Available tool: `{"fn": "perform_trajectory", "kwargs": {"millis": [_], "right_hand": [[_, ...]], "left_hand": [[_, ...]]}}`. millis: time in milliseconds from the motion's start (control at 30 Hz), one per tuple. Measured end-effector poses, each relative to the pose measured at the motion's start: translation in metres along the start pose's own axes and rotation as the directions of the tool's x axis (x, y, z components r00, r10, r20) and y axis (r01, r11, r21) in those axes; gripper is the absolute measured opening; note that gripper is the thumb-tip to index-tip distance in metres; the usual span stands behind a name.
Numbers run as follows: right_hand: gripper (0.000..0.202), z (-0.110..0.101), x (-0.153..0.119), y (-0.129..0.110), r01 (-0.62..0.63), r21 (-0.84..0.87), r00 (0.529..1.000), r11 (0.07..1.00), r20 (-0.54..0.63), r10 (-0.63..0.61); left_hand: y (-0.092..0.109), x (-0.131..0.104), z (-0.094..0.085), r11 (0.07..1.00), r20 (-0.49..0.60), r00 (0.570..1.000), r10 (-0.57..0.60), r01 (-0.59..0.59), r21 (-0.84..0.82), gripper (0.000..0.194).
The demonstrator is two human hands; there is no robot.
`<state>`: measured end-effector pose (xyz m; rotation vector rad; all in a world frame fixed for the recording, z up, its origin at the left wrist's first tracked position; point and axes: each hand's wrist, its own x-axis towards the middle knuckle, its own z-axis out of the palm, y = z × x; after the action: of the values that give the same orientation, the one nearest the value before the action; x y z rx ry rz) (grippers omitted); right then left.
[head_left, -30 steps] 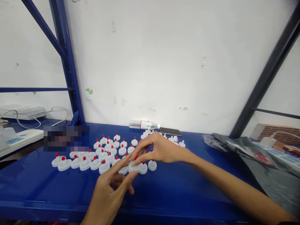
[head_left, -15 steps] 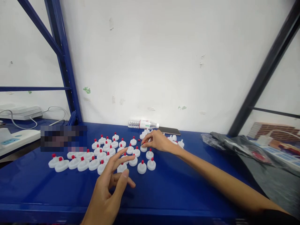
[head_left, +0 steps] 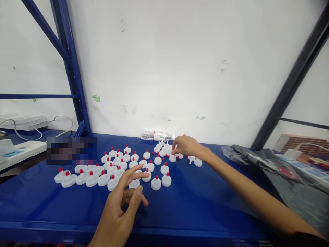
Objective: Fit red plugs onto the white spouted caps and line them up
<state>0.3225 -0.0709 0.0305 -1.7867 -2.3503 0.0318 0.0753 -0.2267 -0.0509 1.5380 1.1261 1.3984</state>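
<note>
Several white round lids with red-tipped spouts [head_left: 92, 179] stand in a wide group over the left and middle of the blue table [head_left: 180, 212]. My left hand [head_left: 123, 202] hovers at the group's near edge, fingers apart, holding nothing. At the back, my right hand [head_left: 187, 145] has its fingertips pinched at a white lid [head_left: 172, 158]; whether anything small is between them is hidden. Uncapped white lids [head_left: 161, 152] lie just left of those fingers, with small red caps [head_left: 159, 154] scattered among them. Another uncapped lid [head_left: 197, 162] lies right of my right hand.
A clear bottle [head_left: 156, 136] lies against the white wall. Grey plastic bags [head_left: 257, 164] cover the right side, beside a power strip [head_left: 308, 168]. On the left are a blue rack post [head_left: 74, 68], white power strips [head_left: 25, 152] and cables.
My right hand has moved right and slightly back, from one lid to another, uncovering the first lid and several red caps. My left hand has hardly moved.
</note>
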Motion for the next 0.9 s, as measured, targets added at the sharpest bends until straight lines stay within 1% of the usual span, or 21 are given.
{"fn": "perform_trajectory", "kwargs": {"millis": [67,133,200,233,300,333,367,433,500,567,600,633,667,700,733,767,800,833,900], "right_hand": [[0.010,0.004,0.000,-0.001,0.001,0.010,0.999,1.000,0.052,-0.001],[0.002,0.002,-0.001,-0.004,0.011,0.045,0.997,0.999,0.076,-0.015],[0.005,-0.007,-0.005,-0.008,0.038,0.095,0.996,0.995,0.078,-0.046],[0.008,-0.013,-0.008,-0.012,0.069,0.137,0.994,0.988,0.077,-0.080],[0.015,-0.024,-0.018,-0.023,0.180,0.288,0.976,0.940,0.069,-0.208],[0.018,-0.029,-0.024,-0.030,0.254,0.396,0.953,0.883,0.055,-0.299],[0.022,-0.031,-0.031,-0.038,0.318,0.500,0.922,0.806,0.036,-0.386],[0.026,-0.033,-0.045,-0.055,0.389,0.636,0.857,0.667,0.016,-0.515],[0.026,-0.032,-0.056,-0.069,0.431,0.673,0.808,0.601,0.008,-0.589],[0.027,-0.033,-0.062,-0.075,0.450,0.666,0.780,0.595,0.030,-0.624],[0.029,-0.034,-0.063,-0.075,0.449,0.654,0.779,0.608,0.046,-0.625],[0.030,-0.036,-0.062,-0.072,0.442,0.628,0.792,0.640,0.061,-0.607],[0.031,-0.038,-0.059,-0.068,0.432,0.576,0.820,0.694,0.070,-0.569],[0.030,-0.039,-0.055,-0.061,0.410,0.475,0.861,0.778,0.078,-0.502],[0.027,-0.038,-0.049,-0.054,0.364,0.331,0.909,0.870,0.077,-0.410],[0.023,-0.036,-0.043,-0.047,0.292,0.166,0.950,0.942,0.062,-0.306],[0.017,-0.033,-0.037,-0.039,0.196,-0.005,0.979,0.981,0.057,-0.196],[0.010,-0.028,-0.030,-0.032,0.127,-0.101,0.991,0.987,0.057,-0.121],[0.007,-0.016,-0.019,-0.021,0.055,-0.184,0.995,0.981,0.090,-0.039]], "left_hand": [[0.000,0.000,0.000,1.000,-0.013,1.000,0.002,-0.002,0.001,0.049],[-0.001,0.001,0.000,1.000,-0.024,1.000,-0.004,0.004,0.008,0.048],[-0.002,0.001,0.000,0.999,-0.026,1.000,-0.006,0.007,0.032,0.046],[-0.003,0.001,0.000,0.999,-0.024,1.000,-0.007,0.008,0.051,0.046],[-0.005,0.001,0.000,0.996,-0.018,1.000,-0.007,0.009,0.091,0.048],[-0.006,0.001,0.000,0.994,-0.016,1.000,-0.005,0.007,0.108,0.050],[-0.007,0.001,0.000,0.992,-0.019,1.000,-0.001,0.004,0.123,0.052],[-0.009,0.002,-0.001,0.988,-0.027,1.000,0.011,-0.007,0.152,0.057],[-0.012,0.004,-0.003,0.984,-0.018,0.999,0.039,-0.036,0.175,0.056],[-0.016,0.006,-0.005,0.979,0.003,0.997,0.076,-0.075,0.190,0.049],[-0.018,0.008,-0.006,0.977,0.010,0.996,0.087,-0.087,0.193,0.046],[-0.020,0.009,-0.007,0.977,0.015,0.996,0.090,-0.092,0.194,0.045],[-0.022,0.010,-0.007,0.977,0.015,0.996,0.085,-0.087,0.195,0.046],[-0.023,0.011,-0.008,0.978,0.017,0.997,0.075,-0.077,0.194,0.047],[-0.024,0.012,-0.008,0.979,0.022,0.998,0.067,-0.070,0.192,0.048],[-0.025,0.012,-0.008,0.979,0.030,0.998,0.061,-0.066,0.191,0.049],[-0.025,0.012,-0.007,0.980,0.036,0.998,0.056,-0.062,0.188,0.050],[-0.025,0.012,-0.007,0.981,0.035,0.998,0.049,-0.054,0.185,0.051],[-0.025,0.012,-0.007,0.983,0.028,0.999,0.036,-0.041,0.181,0.051]]}}
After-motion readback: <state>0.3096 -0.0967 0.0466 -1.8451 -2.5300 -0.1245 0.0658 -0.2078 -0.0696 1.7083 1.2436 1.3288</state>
